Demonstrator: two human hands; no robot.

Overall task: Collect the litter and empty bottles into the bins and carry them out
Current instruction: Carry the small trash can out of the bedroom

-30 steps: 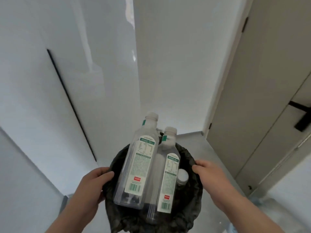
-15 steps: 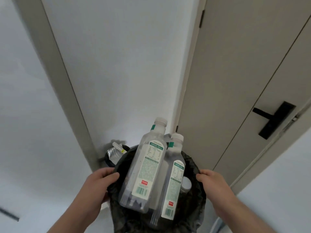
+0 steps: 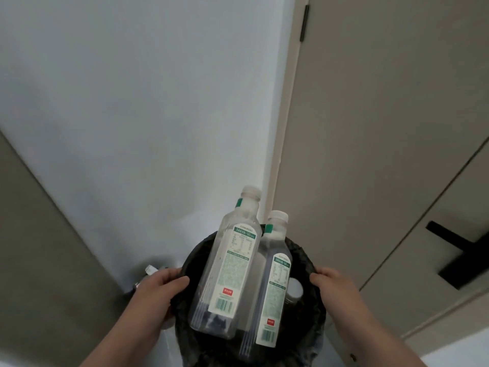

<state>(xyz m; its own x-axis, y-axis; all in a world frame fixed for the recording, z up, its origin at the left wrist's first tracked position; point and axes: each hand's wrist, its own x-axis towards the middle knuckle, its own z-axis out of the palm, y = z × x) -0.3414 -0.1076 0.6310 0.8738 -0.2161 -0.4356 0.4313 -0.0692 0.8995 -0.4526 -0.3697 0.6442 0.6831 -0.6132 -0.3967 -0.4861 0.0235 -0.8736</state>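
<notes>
I hold a round bin lined with a black bag (image 3: 312, 313) in front of me, low in the view. My left hand (image 3: 156, 295) grips its left rim and my right hand (image 3: 336, 290) grips its right rim. Two tall clear empty bottles stand tilted in it: the left bottle (image 3: 227, 271) with a white cap and green-white label, and the right bottle (image 3: 272, 284) beside it. The white cap of a third bottle (image 3: 293, 287) shows deeper inside. Behind my left hand, a second bin with litter (image 3: 149, 271) is mostly hidden.
A pale wall (image 3: 132, 128) fills the left and middle. A beige door (image 3: 383, 128) with a black lever handle (image 3: 455, 252) stands on the right, its frame (image 3: 283, 128) just beyond the bottles. A grey panel (image 3: 39, 247) is at the left.
The view has swung right and closer to the door, and the handle now sits lower right. Both hands keep the same grip on the bin. The second bin has slid behind my left hand.
</notes>
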